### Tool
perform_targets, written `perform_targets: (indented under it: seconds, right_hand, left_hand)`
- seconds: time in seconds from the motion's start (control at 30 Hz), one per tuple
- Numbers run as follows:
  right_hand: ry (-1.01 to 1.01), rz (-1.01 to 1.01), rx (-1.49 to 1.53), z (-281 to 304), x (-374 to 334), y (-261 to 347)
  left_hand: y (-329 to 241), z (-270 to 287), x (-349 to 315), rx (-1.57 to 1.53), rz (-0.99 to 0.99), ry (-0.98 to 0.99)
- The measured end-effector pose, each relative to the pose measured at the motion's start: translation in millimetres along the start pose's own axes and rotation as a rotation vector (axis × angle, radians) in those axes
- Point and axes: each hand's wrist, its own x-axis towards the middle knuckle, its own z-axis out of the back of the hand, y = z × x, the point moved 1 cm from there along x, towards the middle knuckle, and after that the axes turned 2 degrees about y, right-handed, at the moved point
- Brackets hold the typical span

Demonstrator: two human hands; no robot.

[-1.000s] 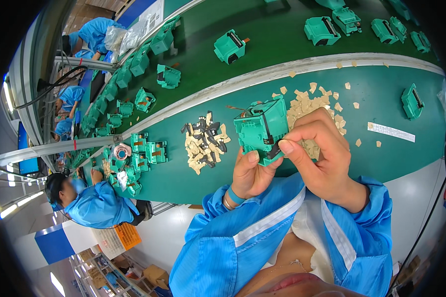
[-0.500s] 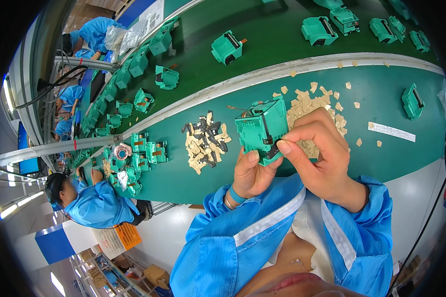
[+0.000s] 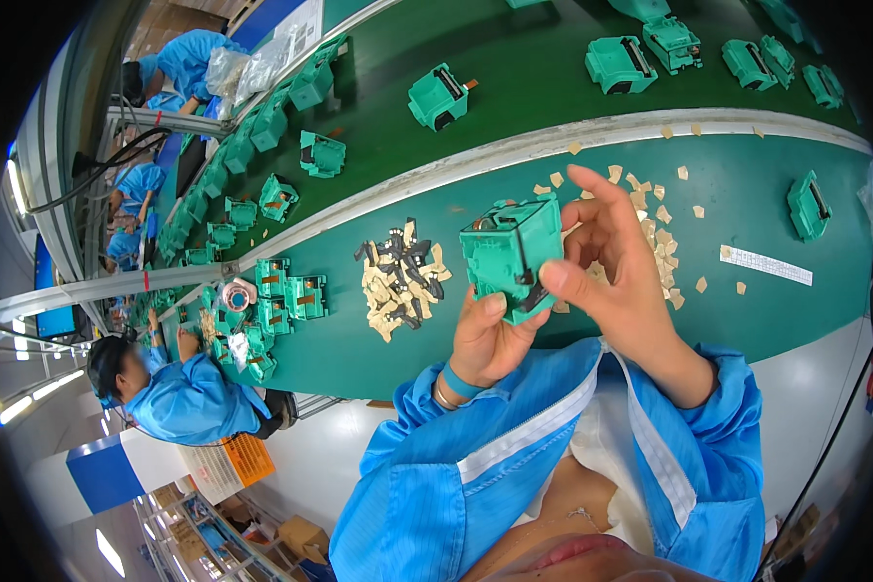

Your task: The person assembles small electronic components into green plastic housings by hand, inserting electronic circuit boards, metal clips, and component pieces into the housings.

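Head view: one green housing held up above the bench.
Left hand: clamped on its bottom end; if that pinch loosens, it'd probably drop.
Right hand: thumb touching it, fingers apart; pushing too hard might tip it.
Bench counts: housing cluster (too stacked to count), one black-and-tan pile, one tan-chip pile, one white strip, one lone housing.

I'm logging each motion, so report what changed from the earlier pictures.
The right hand opened its pinch, spreading upward; green boxes on the belt drifted left. The left hand still holds its green box; the black-and-tan pile stayed.
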Motion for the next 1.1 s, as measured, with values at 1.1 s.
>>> perform_targets:
  seconds: [1.1]
  right_hand:
    - [-0.062,-0.12,-0.009,34.0,-34.2,-47.0]
  left_hand:
    - [-102.7,42.4,9.0,2.367,-0.28,-0.23]
